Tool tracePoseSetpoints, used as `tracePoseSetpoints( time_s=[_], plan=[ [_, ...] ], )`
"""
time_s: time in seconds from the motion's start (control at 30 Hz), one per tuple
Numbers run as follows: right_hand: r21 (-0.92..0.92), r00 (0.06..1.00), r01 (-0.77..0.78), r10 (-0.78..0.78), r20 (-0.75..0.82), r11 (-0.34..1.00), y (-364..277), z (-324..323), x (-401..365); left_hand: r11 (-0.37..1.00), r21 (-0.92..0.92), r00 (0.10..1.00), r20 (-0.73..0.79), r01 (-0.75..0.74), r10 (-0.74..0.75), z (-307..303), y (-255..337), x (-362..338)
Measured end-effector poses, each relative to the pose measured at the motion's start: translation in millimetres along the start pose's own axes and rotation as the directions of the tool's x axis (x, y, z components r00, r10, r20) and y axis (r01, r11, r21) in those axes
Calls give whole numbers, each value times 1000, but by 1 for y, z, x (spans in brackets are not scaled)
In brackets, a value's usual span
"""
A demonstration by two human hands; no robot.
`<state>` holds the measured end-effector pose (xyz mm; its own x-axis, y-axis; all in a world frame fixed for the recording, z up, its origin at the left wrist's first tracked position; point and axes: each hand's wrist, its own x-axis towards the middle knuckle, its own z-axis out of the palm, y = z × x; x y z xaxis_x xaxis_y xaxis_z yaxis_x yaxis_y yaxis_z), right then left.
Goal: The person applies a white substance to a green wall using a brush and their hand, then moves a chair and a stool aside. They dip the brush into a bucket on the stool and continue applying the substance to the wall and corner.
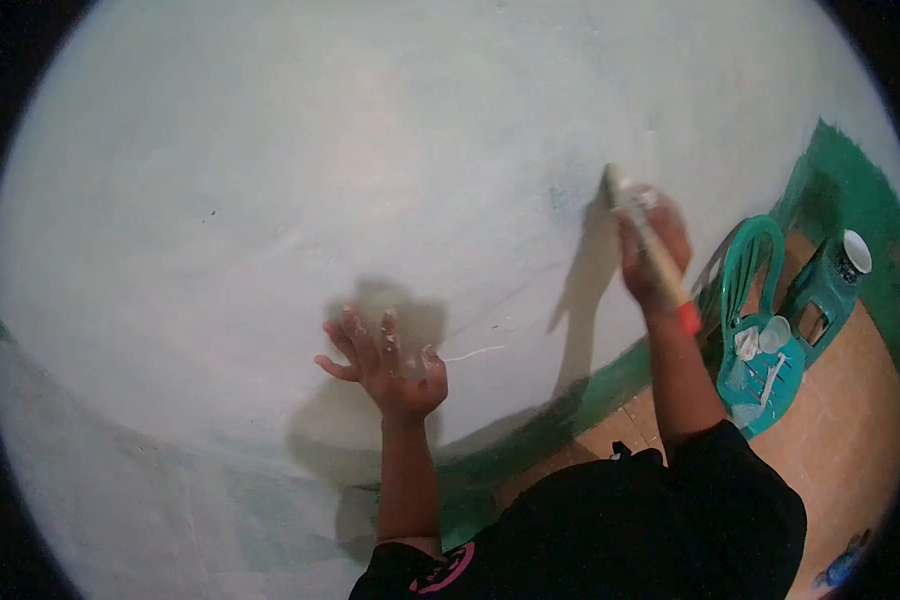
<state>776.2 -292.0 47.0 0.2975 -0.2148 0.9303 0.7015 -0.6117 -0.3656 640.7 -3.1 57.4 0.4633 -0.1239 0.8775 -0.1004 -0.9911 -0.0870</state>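
My right hand [653, 240] is wrapped round a paintbrush [664, 262] with a pale wooden handle and a red end. Its bristles point up and sit right at the white wall [220, 130]. Lower and further left, my left hand [388, 365] holds nothing. Its fingers are spread in front of the wall, and whitish paint marks the fingertips. Both arms cast shadows on the painted surface, where a faint bluish patch shows just left of the brush tip.
A small green plastic chair [755, 262] stands at right, with a clear cup [774, 334] and white scraps on its seat. Beside it is a green plastic piece [832, 290] topped by a white-rimmed container [857, 251]. Green paint [855, 185] covers the wall's right edge above a tiled floor [840, 420].
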Motion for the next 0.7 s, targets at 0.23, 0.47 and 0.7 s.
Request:
tracePoseSetpoints(
  time_s=[0.23, 0.47, 0.7],
  plan=[
    [489, 873, 179, -367, 321, 854, -53, 26, -37, 997, 55, 998, -13, 55, -54, 5, -16, -19],
    [499, 909, -315, 408, -85, 807, 4, 8, 18, 984, 169, 999, -34, 47, -42, -3, -14, -14],
    [394, 989, -60, 2, 146, 917, -59, 26, -37, 974, 213, 997, -28, 82, -78, 0, -4, -11]
  ],
)
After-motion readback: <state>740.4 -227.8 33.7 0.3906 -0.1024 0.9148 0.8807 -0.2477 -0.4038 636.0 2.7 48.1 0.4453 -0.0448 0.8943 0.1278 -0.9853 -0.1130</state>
